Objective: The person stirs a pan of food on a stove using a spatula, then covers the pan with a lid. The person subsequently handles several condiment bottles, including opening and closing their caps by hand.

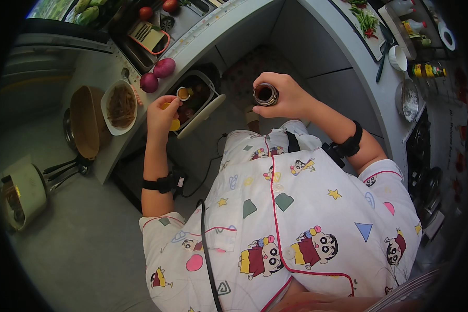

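My right hand (286,96) is wrapped round a jar (265,94), whose uncovered mouth shows something dark inside. To the left, my left hand (163,115) pinches a small round seal-like disc (183,93) with a pale rim and a brownish-orange middle. A yellow piece (174,125) shows beside that palm; whether the hand holds it, I cannot tell. Close beyond these fingers stands an open bin (211,88) with its pale lid (203,115) swung outward and mixed scraps inside. The jar and the disc are well apart.
Two red onions (157,75) sit at the left counter's edge, near a white bowl (107,108) of brownish strips and a brown oval pot (86,122). A grater (150,37) lies by the sink. At right are a chopping board (362,31), a knife (384,54) and bottles.
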### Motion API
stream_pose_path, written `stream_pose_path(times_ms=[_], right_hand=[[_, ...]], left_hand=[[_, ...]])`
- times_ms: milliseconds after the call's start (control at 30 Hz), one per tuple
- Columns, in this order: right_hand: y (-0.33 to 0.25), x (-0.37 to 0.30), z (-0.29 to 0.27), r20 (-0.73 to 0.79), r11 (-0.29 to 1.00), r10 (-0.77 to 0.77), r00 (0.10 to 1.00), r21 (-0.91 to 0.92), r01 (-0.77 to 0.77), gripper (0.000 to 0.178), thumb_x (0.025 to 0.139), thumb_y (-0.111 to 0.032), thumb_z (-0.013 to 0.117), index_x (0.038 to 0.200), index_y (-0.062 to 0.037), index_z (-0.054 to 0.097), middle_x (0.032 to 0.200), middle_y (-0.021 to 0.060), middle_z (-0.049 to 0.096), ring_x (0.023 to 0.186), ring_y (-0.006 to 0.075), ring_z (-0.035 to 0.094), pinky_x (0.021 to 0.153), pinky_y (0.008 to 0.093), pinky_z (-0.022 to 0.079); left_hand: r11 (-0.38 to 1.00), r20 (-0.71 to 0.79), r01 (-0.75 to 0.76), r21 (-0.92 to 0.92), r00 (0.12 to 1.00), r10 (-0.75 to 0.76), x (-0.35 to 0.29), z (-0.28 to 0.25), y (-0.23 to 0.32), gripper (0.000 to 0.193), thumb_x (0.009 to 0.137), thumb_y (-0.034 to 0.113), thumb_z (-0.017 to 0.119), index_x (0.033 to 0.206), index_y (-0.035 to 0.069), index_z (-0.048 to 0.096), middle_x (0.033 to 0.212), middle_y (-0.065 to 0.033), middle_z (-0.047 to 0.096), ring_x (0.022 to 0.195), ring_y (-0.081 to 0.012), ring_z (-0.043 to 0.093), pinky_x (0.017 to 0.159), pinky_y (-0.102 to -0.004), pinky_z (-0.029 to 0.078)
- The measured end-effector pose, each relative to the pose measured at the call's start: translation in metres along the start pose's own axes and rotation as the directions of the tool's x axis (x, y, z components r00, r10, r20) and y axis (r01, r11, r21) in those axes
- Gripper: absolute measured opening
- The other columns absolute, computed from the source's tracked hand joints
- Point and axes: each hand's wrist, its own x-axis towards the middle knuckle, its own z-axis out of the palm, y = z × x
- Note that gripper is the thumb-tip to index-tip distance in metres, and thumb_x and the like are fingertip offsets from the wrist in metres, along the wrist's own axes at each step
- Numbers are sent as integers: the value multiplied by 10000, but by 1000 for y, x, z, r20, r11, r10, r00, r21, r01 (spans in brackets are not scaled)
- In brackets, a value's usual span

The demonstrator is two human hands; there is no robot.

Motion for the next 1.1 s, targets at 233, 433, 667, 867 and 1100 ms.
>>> stream_pose_path(times_ms=[233,433,667,867,1100], right_hand=[[7,1,0,49,998,45,998,48,-47,520,672,-313,902,1012,-34,625,943,81,659,854,189,636,786,297,517],[-2,-4,2,70,993,107,992,43,-110,552,633,-237,909,1048,-43,601,927,58,626,841,160,591,767,285,494],[-6,-13,-7,23,987,1,1000,-159,3,436,656,-299,854,939,-30,659,889,126,669,820,275,668,744,323,542],[10,-34,-21,-89,969,-71,994,-242,47,424,630,-271,840,930,-32,658,870,128,651,827,316,649,748,370,538],[24,-69,-61,-249,952,-35,968,-303,-43,432,630,-286,834,932,-30,663,903,129,653,868,320,649,778,383,541]], left_hand=[[898,-233,186,398,968,-97,28,-9,-85,311,939,262,626,1154,49,699,938,-46,712,645,-122,601,640,-277,510],[996,262,-10,-94,964,35,-13,25,-9,580,975,71,478,1521,102,284,1379,-116,510,1039,-158,579,923,-285,465],[825,471,-540,166,779,415,-58,104,108,666,840,87,770,1393,45,402,1224,-164,640,969,-260,675,865,-329,535],[695,555,-660,286,705,441,-55,150,144,484,685,140,876,1099,40,644,952,-92,671,815,-206,665,726,-300,537],[506,615,-788,349,601,510,-54,213,173,443,692,127,861,1088,42,684,941,-94,674,803,-214,672,721,-320,566]])
